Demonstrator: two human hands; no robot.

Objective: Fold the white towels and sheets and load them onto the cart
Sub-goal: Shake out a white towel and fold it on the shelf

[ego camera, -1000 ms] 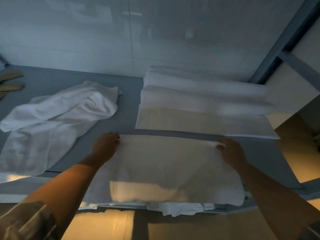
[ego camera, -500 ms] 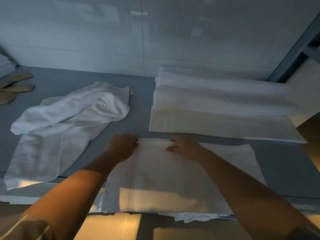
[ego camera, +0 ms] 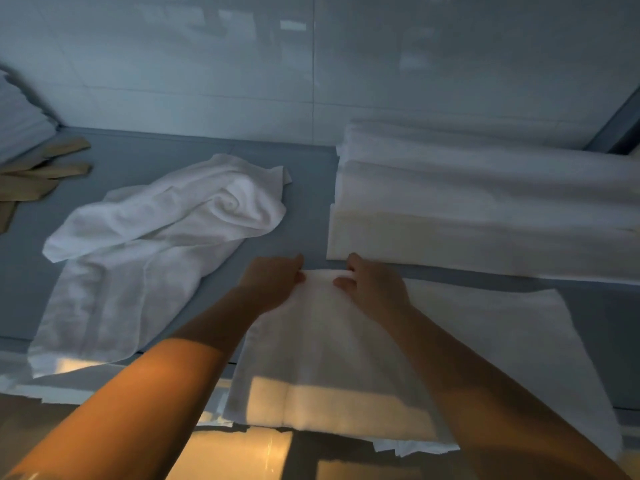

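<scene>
both hands, left hand [ego camera: 272, 284] and right hand [ego camera: 372, 284], seemingly pinch the towel [ego camera: 346, 348] edge; uneven pulling could skew the fold.

A grey-blue work surface [ego camera: 311, 188] runs across the view, its near edge showing as a pale strip at lower left. Behind it rises a wall of large pale glossy tiles [ego camera: 214, 64] (faint reflections show on the glaze), split by one upright joint near the middle. At the far left, flat tan pieces [ego camera: 41, 168] lie overlapping on the surface; what they are cannot be told. At the upper right corner a dark slanted frame bar [ego camera: 616, 129] meets the wall. Below the surface edge, a glossy floor [ego camera: 242, 455] glows warm orange
</scene>
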